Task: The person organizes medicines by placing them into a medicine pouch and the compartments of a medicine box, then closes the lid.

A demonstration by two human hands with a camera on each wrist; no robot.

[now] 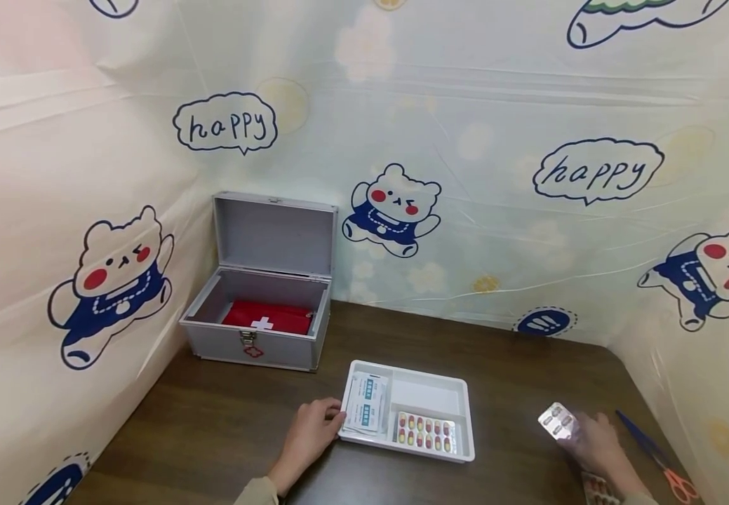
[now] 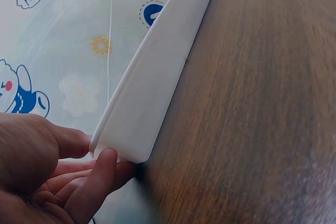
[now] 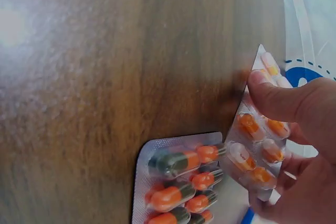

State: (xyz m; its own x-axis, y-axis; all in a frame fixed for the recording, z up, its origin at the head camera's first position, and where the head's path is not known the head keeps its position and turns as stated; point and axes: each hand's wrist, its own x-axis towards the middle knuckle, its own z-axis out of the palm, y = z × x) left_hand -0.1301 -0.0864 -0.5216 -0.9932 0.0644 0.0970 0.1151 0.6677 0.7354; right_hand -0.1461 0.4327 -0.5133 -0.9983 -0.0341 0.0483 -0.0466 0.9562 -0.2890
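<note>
My left hand grips the left edge of a white divided tray. In the left wrist view, the thumb is at the rim and the fingers lie against the end wall. Paper sachets fill the tray's left compartment, and a blister pack of red-and-yellow capsules lies at its front right. Over on the right, my right hand pinches a blister pack of orange-and-clear capsules, its foil back toward the head camera. Below it lies another blister pack with orange-and-green capsules.
An open silver first-aid box stands at the back left with a red pouch marked by a white cross inside. Scissors with orange handles lie by the right table edge. A printed curtain surrounds the wooden table.
</note>
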